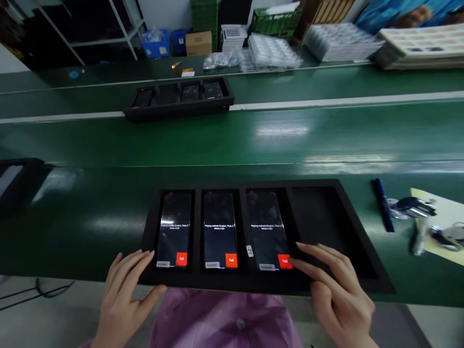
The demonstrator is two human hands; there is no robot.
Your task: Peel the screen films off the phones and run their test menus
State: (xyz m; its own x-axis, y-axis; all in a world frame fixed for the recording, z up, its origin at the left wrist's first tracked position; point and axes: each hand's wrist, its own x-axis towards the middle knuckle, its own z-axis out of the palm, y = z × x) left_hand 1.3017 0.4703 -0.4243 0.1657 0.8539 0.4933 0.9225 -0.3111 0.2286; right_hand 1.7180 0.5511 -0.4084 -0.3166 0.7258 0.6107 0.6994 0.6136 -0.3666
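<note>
A black foam tray (221, 284) lies at the bench's near edge with three smartphones in its slots; the rightmost slot holds none. The left phone (174, 237), the middle phone (219, 241) and the right phone (268, 241) each show "Playing melody" text and a red "Fail" box. My left hand (125, 290) rests on the tray's left near corner, fingers stretched along its side and thumb at the front edge. My right hand (335, 290) is over the tray's right part, its fingers apart, one fingertip at the right phone's red box.
Across the green bench (217, 140) stands another black tray (181, 99) holding dark phones. A blue pen (383, 205) and metal items on yellow paper (449, 212) lie at right. Clear plastic trays (273, 50) are stacked behind. A person's blue sleeve (384, 14) shows at far right.
</note>
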